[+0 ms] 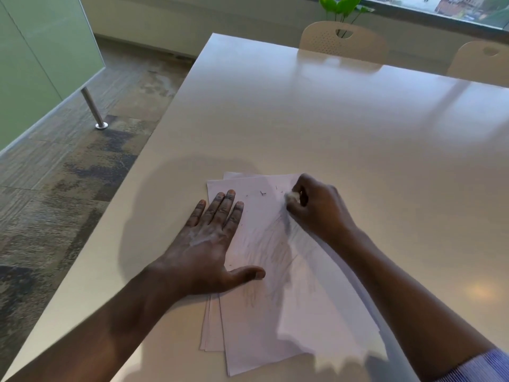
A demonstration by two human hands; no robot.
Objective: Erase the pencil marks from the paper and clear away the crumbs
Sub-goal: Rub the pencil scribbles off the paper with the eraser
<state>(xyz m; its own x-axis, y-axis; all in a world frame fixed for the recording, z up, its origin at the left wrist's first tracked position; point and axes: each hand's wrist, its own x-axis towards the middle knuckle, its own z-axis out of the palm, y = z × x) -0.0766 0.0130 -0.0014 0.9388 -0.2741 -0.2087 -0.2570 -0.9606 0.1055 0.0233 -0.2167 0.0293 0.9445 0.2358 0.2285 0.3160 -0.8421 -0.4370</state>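
A pale, glossy bench (330, 119) filled the frame, its left edge running diagonally from upper centre to lower left. Sheets of paper (261, 326) lay stacked on it at lower centre, slightly fanned

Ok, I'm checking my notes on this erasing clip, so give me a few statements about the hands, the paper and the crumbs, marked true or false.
1. The left hand lies flat on the paper. True.
2. The right hand is empty. False: it grips a pale eraser at the sheet's far right corner.
3. Dark crumbs lie on the far part of the paper. True.
4. The pencil marks are all gone. False: grey strokes show mid-sheet.
5. Only one sheet lies on the table. False: edges of other sheets show beneath the top one.
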